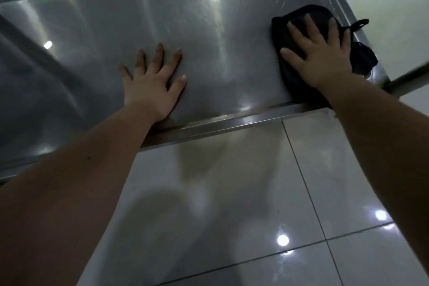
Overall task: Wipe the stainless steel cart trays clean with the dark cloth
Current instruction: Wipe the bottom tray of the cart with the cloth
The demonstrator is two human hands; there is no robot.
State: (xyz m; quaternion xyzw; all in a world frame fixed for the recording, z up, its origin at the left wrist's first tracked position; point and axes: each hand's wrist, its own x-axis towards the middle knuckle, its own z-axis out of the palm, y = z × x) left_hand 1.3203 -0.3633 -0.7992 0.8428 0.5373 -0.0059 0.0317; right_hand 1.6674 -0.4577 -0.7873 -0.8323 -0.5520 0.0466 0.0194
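Observation:
A wide stainless steel cart tray (197, 30) fills the upper part of the view, its raised rim running along the near and right sides. The dark cloth (294, 21) lies bunched at the tray's right end, a loop of it hanging over the right rim. My right hand (318, 53) presses flat on the cloth with fingers spread. My left hand (153, 81) rests flat on the bare steel near the tray's middle, fingers spread, holding nothing.
Glossy pale floor tiles (232, 204) lie below the tray's near rim (232, 123) and to its right. A pale wall runs behind the tray's far edge. Ceiling lights reflect on the steel and the tiles.

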